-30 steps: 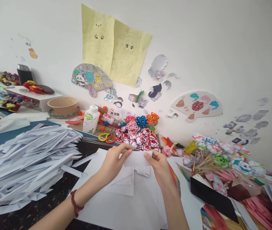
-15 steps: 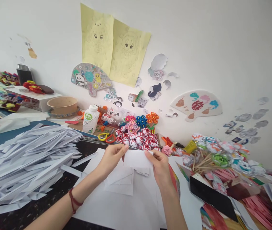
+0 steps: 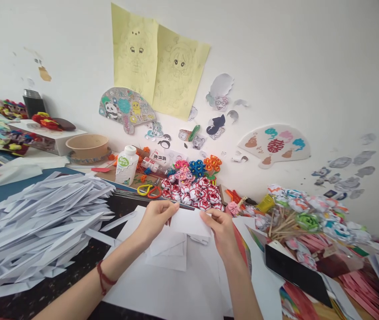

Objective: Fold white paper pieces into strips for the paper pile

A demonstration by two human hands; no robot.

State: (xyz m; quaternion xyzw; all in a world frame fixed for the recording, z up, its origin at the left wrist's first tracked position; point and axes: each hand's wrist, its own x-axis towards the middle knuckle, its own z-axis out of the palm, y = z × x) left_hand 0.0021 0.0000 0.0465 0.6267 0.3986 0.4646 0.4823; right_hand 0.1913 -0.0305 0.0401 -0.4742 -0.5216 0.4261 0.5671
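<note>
Between my two hands is a small white piece of paper [image 3: 190,222], held up over the table. My left hand [image 3: 157,218] pinches its left edge, thumb and fingers pressed together. At its right edge, my right hand [image 3: 221,227] grips it the same way. Below lie small white paper pieces [image 3: 169,254], overlapping in a loose stack, on large white sheets [image 3: 162,293]. A big heap of folded white paper strips [image 3: 42,226] spreads to the left of my left arm.
Behind my hands are scissors [image 3: 149,190], a white glue bottle [image 3: 126,165] and red-and-white paper flowers [image 3: 194,194]. A dark phone [image 3: 297,275] and pink strips [image 3: 364,293] lie on the right. A tan bowl [image 3: 87,146] stands back left, near the wall.
The paper between my hands has shifted slightly left and tilted, its right side now lower. My right hand has moved a little left with it. Both hands keep their grip.
</note>
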